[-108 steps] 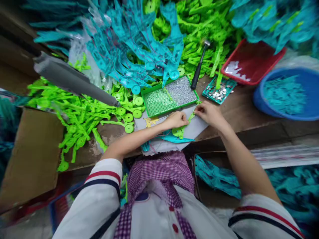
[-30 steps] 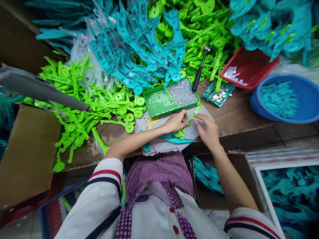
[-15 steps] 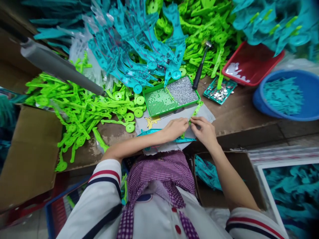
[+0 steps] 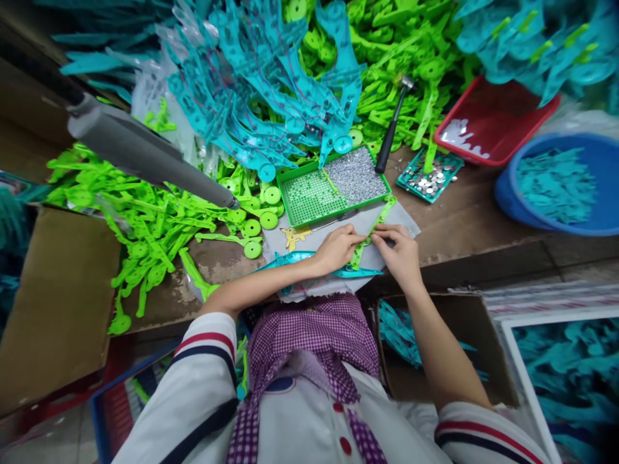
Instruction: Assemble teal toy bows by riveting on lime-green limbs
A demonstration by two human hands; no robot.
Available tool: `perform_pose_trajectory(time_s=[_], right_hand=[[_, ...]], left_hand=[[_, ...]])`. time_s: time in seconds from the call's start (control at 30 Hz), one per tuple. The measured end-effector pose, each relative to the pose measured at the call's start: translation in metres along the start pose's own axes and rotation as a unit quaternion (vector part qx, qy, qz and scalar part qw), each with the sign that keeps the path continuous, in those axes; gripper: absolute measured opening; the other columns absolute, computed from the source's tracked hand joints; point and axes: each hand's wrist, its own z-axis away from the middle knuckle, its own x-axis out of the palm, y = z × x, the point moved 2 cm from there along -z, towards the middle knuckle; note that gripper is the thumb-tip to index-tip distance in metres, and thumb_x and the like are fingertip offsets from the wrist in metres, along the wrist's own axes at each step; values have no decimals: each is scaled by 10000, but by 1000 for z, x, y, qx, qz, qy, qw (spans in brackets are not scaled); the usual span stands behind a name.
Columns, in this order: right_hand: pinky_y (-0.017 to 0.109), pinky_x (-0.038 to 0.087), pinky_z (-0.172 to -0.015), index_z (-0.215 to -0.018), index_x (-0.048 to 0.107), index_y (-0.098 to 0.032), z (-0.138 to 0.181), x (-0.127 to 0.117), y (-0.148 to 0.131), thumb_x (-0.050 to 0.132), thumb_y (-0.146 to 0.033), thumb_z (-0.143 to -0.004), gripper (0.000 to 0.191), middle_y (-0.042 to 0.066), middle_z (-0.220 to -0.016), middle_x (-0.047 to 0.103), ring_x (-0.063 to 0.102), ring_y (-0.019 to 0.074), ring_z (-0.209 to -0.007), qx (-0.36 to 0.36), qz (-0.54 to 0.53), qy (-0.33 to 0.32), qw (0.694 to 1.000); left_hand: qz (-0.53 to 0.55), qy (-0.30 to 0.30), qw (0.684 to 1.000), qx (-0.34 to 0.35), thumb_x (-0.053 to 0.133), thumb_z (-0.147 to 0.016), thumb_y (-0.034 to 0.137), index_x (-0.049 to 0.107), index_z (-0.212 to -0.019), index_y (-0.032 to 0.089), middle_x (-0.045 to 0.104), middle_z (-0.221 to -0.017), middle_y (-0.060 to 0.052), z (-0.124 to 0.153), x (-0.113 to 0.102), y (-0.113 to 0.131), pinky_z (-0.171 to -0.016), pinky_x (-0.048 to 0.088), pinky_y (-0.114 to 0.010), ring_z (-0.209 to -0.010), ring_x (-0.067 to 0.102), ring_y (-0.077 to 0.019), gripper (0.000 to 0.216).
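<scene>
A long light-green plastic part [image 4: 385, 210] lies slantwise over the grey work mat [image 4: 406, 225]. My left hand [image 4: 334, 249] is closed, its fingertips pinching at the middle of this part. From the other side my right hand [image 4: 400, 254] meets it, thumb and fingers pressed together at the part's edge. Whether a small piece sits between the right fingertips is too fine to make out. Under my left wrist lies a turquoise plastic shell [image 4: 358, 272], partly hidden by the forearm. A yellow cartoon cutout [image 4: 294, 238] and a thin metal rod [image 4: 326, 223] are just beyond.
A green tray [image 4: 316, 216] of small metal pieces stands behind the mat. A hammer [image 4: 391, 129], coin-like discs [image 4: 432, 182], a red tray [image 4: 507, 129] and a blue tub [image 4: 580, 222] are rightward. Green parts [image 4: 149, 219] heap up left, below a grey slanting tool [image 4: 159, 151].
The hands have drawn slightly apart, the left a little left, uncovering more of the green part. The grey slanting tool's tip sits further right and lower in view.
</scene>
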Motion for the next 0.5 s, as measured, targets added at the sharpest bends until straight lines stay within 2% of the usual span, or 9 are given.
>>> perform_pose_trajectory(time_s=[0.1,0.23,0.37,0.5], right_hand=[[525,516,-1046,-843,771,-241,0,0,0,670,-398,-861,188,91,-1064,758,706,283,-1041,3,-10,8,1000],[515,519,-1035,-850,778,-231,1,0,-1,664,-395,-864,201,101,-1069,756,705,286,-1041,3,-6,6,1000],[499,528,-996,-832,756,-225,0,2,-2,645,-417,-871,225,102,-1058,745,695,282,-1033,-3,18,2,1000],[464,529,-926,-789,700,-210,-2,4,-7,606,-390,-881,223,104,-1054,731,686,278,-1010,-7,76,-3,997]], left_hand=[[11,3,1000,13,429,-969,116,751,-1162,216,628,-1003,-80,2,1,0,-933,503,-365,-996,592,-221,387],[18,19,1000,-2,436,-1000,165,710,-1239,186,633,-989,-82,2,0,-2,-929,508,-355,-966,602,-213,364],[-59,-16,998,19,394,-988,119,698,-1244,199,631,-1028,-87,0,1,1,-933,504,-358,-1023,593,-225,406],[-144,-69,986,54,378,-960,84,648,-1303,152,634,-1080,-113,-1,-5,8,-904,509,-358,-1047,592,-236,442]])
